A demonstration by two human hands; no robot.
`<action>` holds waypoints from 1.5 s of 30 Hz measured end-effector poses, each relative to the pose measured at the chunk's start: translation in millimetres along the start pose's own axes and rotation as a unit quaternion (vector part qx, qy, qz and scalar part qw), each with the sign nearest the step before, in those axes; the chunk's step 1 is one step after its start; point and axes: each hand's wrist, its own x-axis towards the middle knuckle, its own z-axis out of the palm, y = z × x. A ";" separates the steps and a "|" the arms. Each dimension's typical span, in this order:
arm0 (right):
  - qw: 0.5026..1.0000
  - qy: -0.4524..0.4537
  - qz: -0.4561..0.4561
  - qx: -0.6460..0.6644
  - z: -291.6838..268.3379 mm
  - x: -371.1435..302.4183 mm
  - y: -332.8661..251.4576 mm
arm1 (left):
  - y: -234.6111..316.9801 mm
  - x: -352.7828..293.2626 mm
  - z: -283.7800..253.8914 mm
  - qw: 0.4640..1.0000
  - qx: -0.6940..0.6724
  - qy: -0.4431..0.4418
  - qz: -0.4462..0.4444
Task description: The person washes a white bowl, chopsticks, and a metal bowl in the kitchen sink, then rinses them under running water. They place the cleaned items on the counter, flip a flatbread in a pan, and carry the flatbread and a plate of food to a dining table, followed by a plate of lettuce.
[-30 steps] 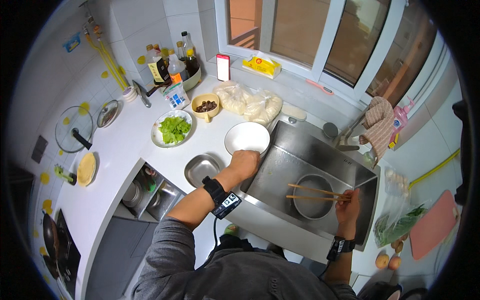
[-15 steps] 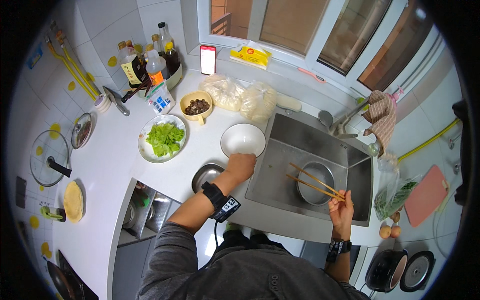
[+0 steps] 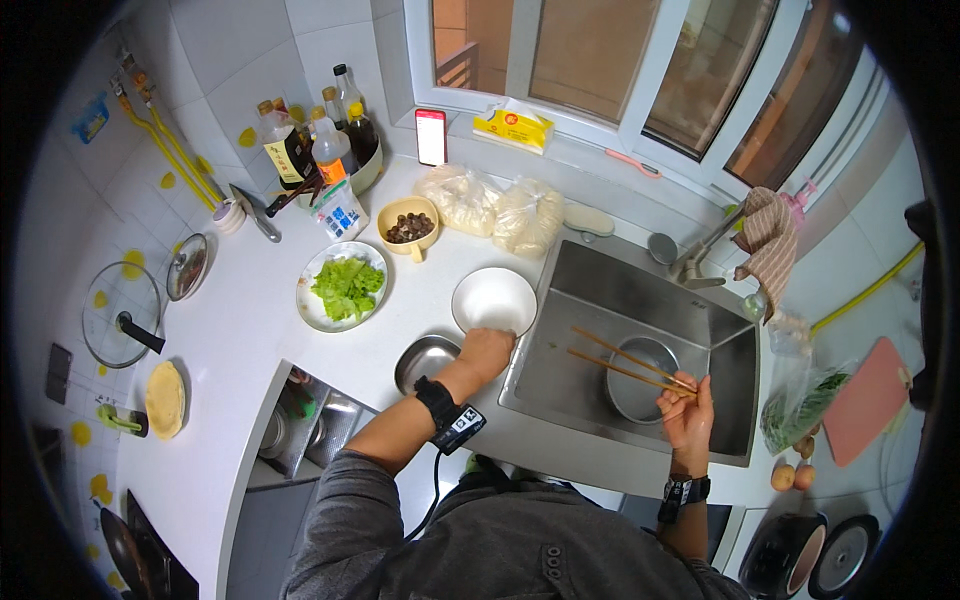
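Note:
A white bowl [image 3: 494, 297] sits on the counter just left of the sink. My left hand [image 3: 489, 352] is closed on its near rim, the fingertips partly hidden. A pair of wooden chopsticks [image 3: 632, 363] is held in my right hand [image 3: 688, 412], the tips spread a little and pointing left over the sink. Beneath the chopsticks, a round metal pot [image 3: 648, 402] stands inside the steel sink [image 3: 560, 385]. An oval metal dish [image 3: 421, 365] lies beside my left wrist.
Left of the bowl are a plate [image 3: 306, 299] of lettuce and a yellow cup [image 3: 428, 243] holding dark pieces. Behind stand two bags [image 3: 528, 215] of pale contents and several bottles [image 3: 333, 150]. A knife [image 3: 262, 222] leans by the wall. The faucet [image 3: 700, 262] rises behind the sink.
The whole view has shifted slightly. Against the pot, the chopsticks and my right hand have moved a little left and away from me. My left hand stays at the bowl.

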 end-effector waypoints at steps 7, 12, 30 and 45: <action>0.993 -0.065 -0.075 0.062 8.3 -10.9 -74.8 | 19.2 -2.7 -9.1 0.999 0.025 0.047 0.009; 0.990 -0.104 -0.087 -0.036 -40.5 -5.8 -105.5 | 72.9 -16.7 -20.0 0.983 -0.149 0.090 0.051; 0.916 -0.305 0.260 -0.033 53.8 4.2 78.1 | 115.2 -58.2 -37.9 0.426 -0.893 0.007 -0.146; 0.686 -0.211 -0.105 -0.689 41.4 109.9 106.2 | 11.1 -167.0 -64.8 0.511 -0.624 0.265 -0.529</action>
